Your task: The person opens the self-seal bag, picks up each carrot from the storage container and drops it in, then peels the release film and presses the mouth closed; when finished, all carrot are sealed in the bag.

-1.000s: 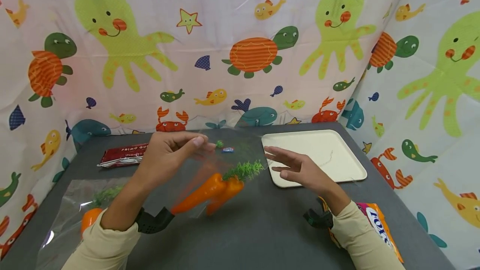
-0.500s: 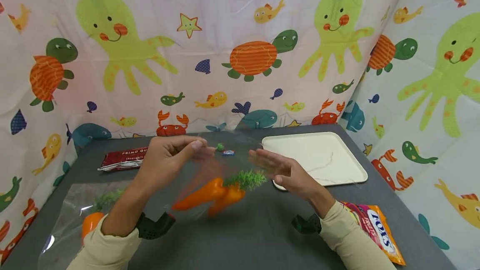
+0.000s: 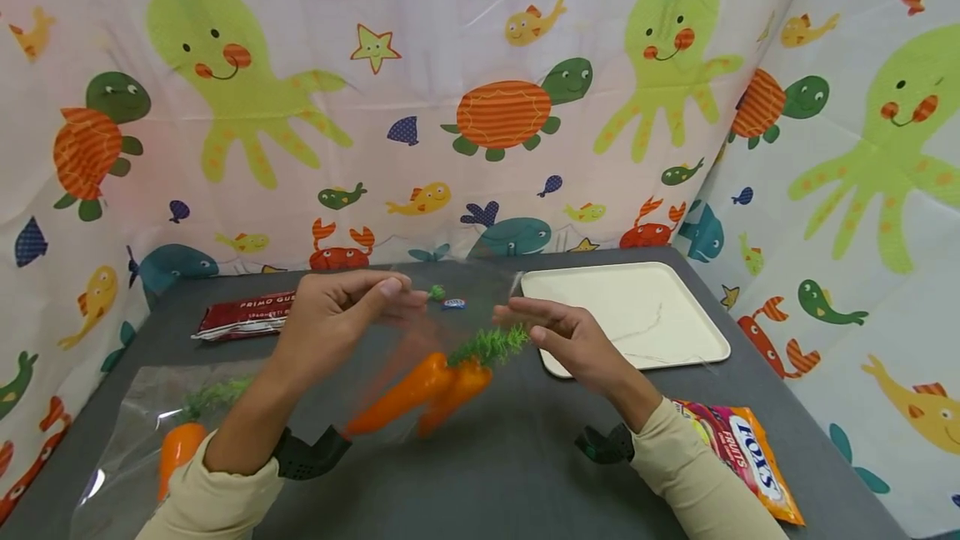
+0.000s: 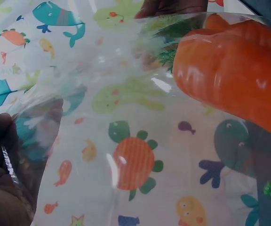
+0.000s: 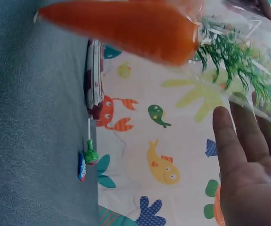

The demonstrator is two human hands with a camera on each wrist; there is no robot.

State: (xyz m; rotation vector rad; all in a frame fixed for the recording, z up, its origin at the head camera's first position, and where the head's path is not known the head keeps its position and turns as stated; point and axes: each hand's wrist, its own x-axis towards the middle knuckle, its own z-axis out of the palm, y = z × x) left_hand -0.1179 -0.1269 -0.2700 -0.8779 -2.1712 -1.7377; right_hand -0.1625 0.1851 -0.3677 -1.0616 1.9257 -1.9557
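Observation:
My left hand (image 3: 341, 315) pinches the edge of a clear plastic bag (image 4: 46, 141), held up above the table. Inside the bag lie orange carrots (image 3: 408, 394) with feathery green tops (image 3: 491, 344), slanting with their tips down to the left. In the left wrist view, the bag's rim runs between the finger and thumb. At the bag's right side, my right hand (image 3: 581, 348) stands with fingers extended beside the green tops. The right wrist view shows its fingers (image 5: 248, 136) against or very near the film; contact is hard to tell.
A second clear bag (image 3: 112, 457) with a carrot (image 3: 178, 452) lies at left. Behind are a red spaghetti packet (image 3: 243, 317), a green lollipop (image 3: 437, 293) and a small blue wrapped sweet (image 3: 453, 304). A cream tray (image 3: 600, 294) and Fox's sweets bag (image 3: 742, 457) are at right.
My right hand has moved left, from beside the tray to the bag's right side. The left hand keeps its pinch in nearly the same place, and the carrots have swayed slightly.

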